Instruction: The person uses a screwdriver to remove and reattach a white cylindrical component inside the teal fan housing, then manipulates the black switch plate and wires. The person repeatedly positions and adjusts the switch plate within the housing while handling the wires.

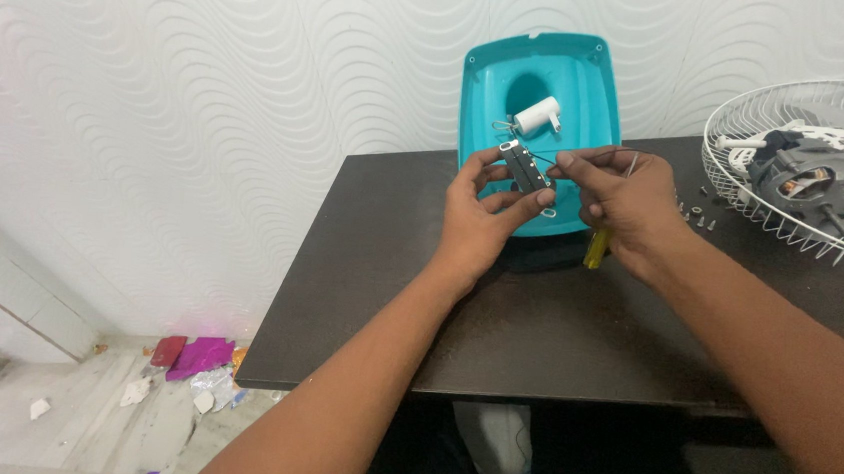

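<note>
1. Switch block, a small dark rectangular part with metal contacts, sits raised above the desk, in front of the teal plastic housing.
2. I see the left hand with its fingers closed around the block's edges, contact face turned toward the camera, which I judge keeps the terminals in view.
3. I see the right hand with thumb and forefinger pinched at the block's upper corner, on what looks like a thin wire; a yellow-handled screwdriver is tucked under the remaining fingers, presumably kept within reach.
4. Inside the housing lies a white cylindrical component with a lead.
5. Loose screws rest on the desk right of the hands, near a white wire fan guard holding a grey motor.
6. Below left, crumpled foil scraps lie on the floor.
</note>
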